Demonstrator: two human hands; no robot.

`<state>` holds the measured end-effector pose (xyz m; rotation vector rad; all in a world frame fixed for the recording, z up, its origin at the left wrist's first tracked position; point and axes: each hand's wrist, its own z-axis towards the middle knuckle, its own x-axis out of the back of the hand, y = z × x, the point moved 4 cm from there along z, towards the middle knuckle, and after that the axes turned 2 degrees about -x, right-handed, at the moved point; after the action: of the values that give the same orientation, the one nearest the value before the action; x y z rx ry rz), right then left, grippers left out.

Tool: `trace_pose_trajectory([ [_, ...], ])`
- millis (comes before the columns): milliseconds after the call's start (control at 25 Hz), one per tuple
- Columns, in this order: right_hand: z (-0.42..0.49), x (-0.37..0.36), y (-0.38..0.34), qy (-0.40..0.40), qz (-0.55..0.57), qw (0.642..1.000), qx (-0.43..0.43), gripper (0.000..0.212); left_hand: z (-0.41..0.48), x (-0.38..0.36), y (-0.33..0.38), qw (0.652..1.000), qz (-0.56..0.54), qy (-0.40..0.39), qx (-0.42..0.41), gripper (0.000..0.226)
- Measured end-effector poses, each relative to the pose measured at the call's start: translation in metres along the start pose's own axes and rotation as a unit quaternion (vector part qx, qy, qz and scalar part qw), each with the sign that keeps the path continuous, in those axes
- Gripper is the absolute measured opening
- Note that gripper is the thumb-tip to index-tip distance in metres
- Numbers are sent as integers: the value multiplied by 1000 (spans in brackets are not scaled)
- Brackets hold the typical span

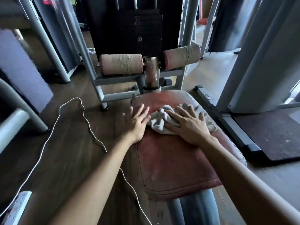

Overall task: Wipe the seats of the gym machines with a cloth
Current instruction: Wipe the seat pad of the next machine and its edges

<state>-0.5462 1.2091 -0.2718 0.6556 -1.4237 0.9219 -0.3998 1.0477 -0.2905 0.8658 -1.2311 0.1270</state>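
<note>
Cloth [164, 118] is lying crumpled on the worn red seat [170, 159], near its far end. Your right hand [189, 125] is pressing flat on it, fingers spread; your left hand [136, 122] is resting open beside it, at the seat's left edge.

no legible text anywhere

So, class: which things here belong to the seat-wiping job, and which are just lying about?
Job:
cloth
red seat
right hand pressing the cloth
left hand flat at the seat's edge

Lying about:
white cord
power strip
roller pads
black mat
</note>
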Motion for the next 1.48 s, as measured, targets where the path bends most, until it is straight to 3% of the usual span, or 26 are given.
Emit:
trace_pose_trajectory([
  [240, 17, 7, 12, -48, 18, 998, -22, 78, 1, 5, 5, 995, 97, 18, 8, 53],
  [400, -7, 21, -2, -97, 51, 993, -32, 61, 3, 9, 10, 986, 136, -90, 36, 72],
  [520, -27, 37, -22, -138, 78, 987, -16, 42, 7, 30, 26, 970, 121, -197, 74, 64],
  [680, -40, 80, -38, -253, 129, 957, -65, 47, -7, 91, 56, 948, 51, -277, 148, 51],
  [800, -30, 142, -39, -225, 150, 956, -112, 31, -26, 146, 77, 945, 22, -252, 208, 29],
  [880, -23, 195, -44, -204, 185, 954, -120, 31, -31, 187, 94, 950, -30, -206, 231, 17],
  [1000, -14, 280, -61, -176, 233, 949, -119, 36, -28, 257, 132, 962, -91, -121, 229, 20],
  [1160, -16, 380, -88, -141, 231, 960, -76, 36, -43, 361, 189, 979, -17, -22, 204, 23],
  [1480, -62, 518, -176, -82, 222, 971, 35, 38, -163, 495, 205, 974, -57, 65, 210, 34],
])
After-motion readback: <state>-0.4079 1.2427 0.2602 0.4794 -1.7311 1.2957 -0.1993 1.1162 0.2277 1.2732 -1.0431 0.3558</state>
